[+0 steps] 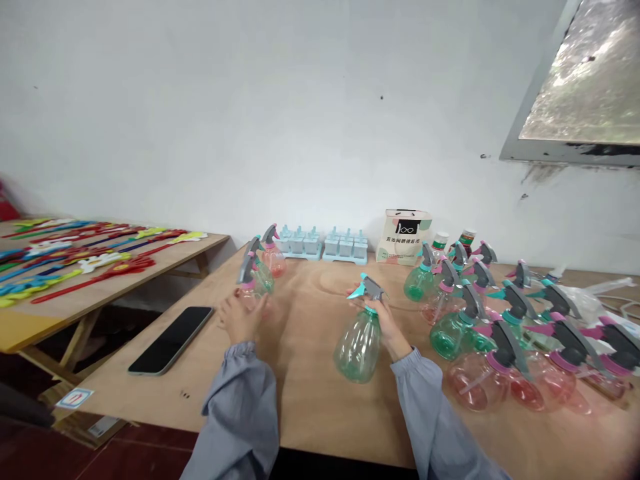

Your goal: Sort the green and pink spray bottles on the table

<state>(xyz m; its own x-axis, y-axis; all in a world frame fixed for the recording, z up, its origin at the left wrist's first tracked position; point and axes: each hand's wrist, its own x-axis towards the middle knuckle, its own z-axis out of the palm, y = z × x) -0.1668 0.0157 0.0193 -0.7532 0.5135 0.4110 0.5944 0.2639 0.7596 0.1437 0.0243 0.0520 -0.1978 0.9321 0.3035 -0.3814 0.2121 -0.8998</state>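
My right hand (390,323) grips a green spray bottle (358,350) around the neck, under its grey and turquoise trigger head. The clear bottle leans slightly and hangs over the middle of the table. On the left, the fingers of my left hand (243,321) curve around a pink spray bottle (248,279) that stands on the table. The hand covers much of its body. Just behind it are another green spray bottle (264,273) and a second pink one (275,259), in a line going back.
Several pink and green spray bottles (483,380) crowd the right side. Light-blue ice-pop moulds (346,247) and a printed paper box (404,237) stand by the wall. A phone (171,340) lies at left. Colourful hand-shaped clappers (107,270) cover the neighbouring table.
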